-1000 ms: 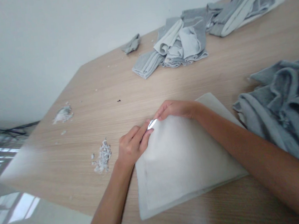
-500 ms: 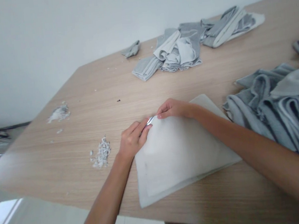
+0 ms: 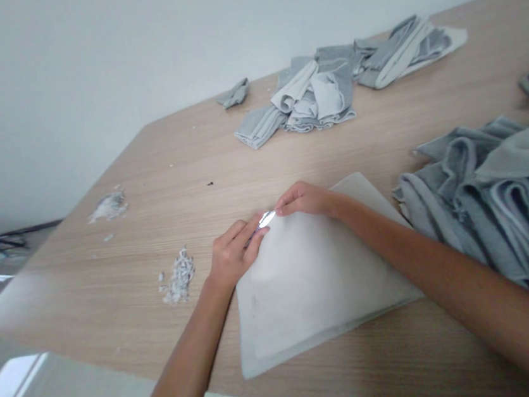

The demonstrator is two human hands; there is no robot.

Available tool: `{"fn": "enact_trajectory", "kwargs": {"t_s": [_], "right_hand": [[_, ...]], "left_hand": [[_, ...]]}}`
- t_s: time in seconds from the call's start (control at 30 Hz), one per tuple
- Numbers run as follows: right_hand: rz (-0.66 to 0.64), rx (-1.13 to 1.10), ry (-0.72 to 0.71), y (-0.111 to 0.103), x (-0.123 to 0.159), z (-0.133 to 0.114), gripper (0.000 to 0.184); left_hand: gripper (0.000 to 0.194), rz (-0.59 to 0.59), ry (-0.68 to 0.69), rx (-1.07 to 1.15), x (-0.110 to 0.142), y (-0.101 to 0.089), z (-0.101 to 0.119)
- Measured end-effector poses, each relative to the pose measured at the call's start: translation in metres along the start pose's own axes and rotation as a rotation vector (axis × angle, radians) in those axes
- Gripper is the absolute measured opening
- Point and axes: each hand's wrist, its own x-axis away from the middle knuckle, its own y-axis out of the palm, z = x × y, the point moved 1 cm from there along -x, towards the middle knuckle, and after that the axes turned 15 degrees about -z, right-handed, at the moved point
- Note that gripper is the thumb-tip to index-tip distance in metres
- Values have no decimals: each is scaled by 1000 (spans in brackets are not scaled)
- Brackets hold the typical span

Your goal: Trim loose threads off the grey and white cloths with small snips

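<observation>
A pale off-white cloth (image 3: pixel 311 276) with a grey border lies flat on the table in front of me. At its far left edge my left hand (image 3: pixel 236 249) is closed around a small shiny metal tool with a pointed blade (image 3: pixel 267 218); most of the tool is hidden in the fingers. The tool's bright tip lies along the cloth's edge and points at my right fingertips. My right hand (image 3: pixel 305 199) pinches that same edge just right of the tip, its forearm crossing over the cloth.
Grey and white cloths (image 3: pixel 494 198) are heaped on the right of the wooden table (image 3: pixel 147 173). More folded cloths (image 3: pixel 315 97) lie along the back by the wall. Small piles of white scraps (image 3: pixel 178 277) and fluff (image 3: pixel 110 205) are on the left, with a tiny dark bit (image 3: pixel 210 183) between.
The metal tool has turned in my left hand, so more of its shiny blade shows. Both hands stay at the same edge, and the view has shifted slightly.
</observation>
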Motion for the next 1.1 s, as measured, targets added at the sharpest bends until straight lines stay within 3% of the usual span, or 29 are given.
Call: {"fn": "enact_trajectory", "kwargs": {"t_s": [0.37, 0.73, 1.1], "right_hand": [[-123, -88, -57, -5, -4, 8, 27], [-113, -88, -26, -4, -1, 4, 27], [-122, -112, -4, -4, -1, 0, 25]], "left_hand": [[37, -61, -2, -76, -2, -4, 4], [38, -46, -48, -22, -2, -2, 2], [38, -85, 13, -81, -3, -3, 6]]}}
